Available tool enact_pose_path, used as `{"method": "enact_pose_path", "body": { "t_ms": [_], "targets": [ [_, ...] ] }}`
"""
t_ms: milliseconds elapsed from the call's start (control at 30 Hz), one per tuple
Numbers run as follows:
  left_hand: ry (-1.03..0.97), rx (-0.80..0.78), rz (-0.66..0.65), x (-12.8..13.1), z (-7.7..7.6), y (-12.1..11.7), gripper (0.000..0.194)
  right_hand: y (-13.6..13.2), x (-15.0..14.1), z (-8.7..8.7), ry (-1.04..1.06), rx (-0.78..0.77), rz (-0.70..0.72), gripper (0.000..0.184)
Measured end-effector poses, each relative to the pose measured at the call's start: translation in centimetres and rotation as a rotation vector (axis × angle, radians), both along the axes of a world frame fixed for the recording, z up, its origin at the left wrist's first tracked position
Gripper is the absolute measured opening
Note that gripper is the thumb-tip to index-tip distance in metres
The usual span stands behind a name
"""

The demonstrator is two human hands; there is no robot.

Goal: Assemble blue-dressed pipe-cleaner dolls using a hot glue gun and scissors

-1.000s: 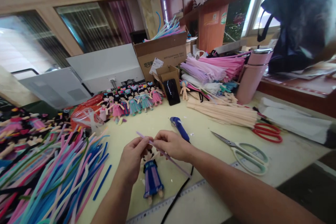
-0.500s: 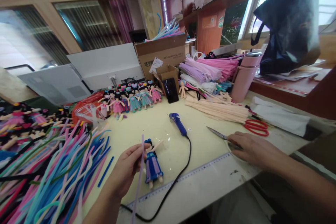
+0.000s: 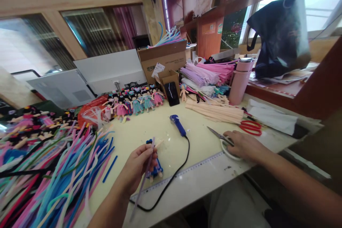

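Two items at hand: lilac strip (image 3: 141, 187) and scissors (image 3: 219, 135)

Item 1, lilac strip. Location: near side of the bench (image 3: 141, 123), left of centre, slanting from its far tip down toward the near edge. Held in my left hand (image 3: 141, 159), thumb and fingers pinched together on its upper part; the lower length runs free. Handling, as I judge it: very light, soft, fuzzy, easily bent, unlikely to slip. Best held close to the end being worked, as the loose length may swing; a hard squeeze could kink it.

Item 2, scissors. Location: right of centre, blades pointing far left, pale handles toward me. My right hand (image 3: 242, 145) lies over the handles, fingers loosely curled; whether they have closed on them I cannot tell. Judged stiff and heavier than the strip; best taken by the handle loops, clear of the point.

Adjacent: one blue-skirted doll (image 3: 159, 168), partly hidden behind my left hand, contact unclear; one blue corded tool (image 3: 178, 125), lying between my hands, farther off; many loose coloured strips (image 3: 72, 174), heaped at left.
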State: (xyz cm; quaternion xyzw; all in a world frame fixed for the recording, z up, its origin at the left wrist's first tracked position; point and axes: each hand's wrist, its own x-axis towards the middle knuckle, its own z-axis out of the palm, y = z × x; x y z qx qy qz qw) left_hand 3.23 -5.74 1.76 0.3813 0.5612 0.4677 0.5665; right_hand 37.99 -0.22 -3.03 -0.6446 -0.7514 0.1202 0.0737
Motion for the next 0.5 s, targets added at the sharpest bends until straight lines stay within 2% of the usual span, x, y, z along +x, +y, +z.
{"method": "enact_pose_path", "body": {
  "t_ms": [33, 167, 200, 267, 367, 500],
  "targets": [
    [-0.010, 0.015, -0.007, 0.2, 0.1, 0.0, 0.026, -0.1, -0.1, 0.3, 0.122, -0.039, -0.012, 0.039],
    [-0.008, 0.037, -0.039, 0.9, 0.2, 0.2, 0.027, -2.1, -1.8, 1.7, 0.894, -0.335, 0.005, 0.051],
    [-0.005, 0.036, -0.044, 1.1, 0.3, 0.3, 0.028, -2.8, -2.6, 2.1, 1.023, -0.399, 0.017, 0.057],
    [0.006, 0.039, -0.047, 1.5, 0.4, 0.4, 0.029, -4.1, -4.3, 2.7, 1.120, -0.510, 0.063, 0.066],
    [0.027, 0.060, -0.049, 2.3, 0.6, 0.6, 0.028, -5.4, -6.8, 3.2, 1.133, -0.698, 0.175, 0.069],
    [0.049, 0.086, -0.054, 3.0, 1.0, 0.4, 0.024, -5.7, -9.2, 3.2, 1.163, -0.783, 0.261, 0.061]
  ]
}}
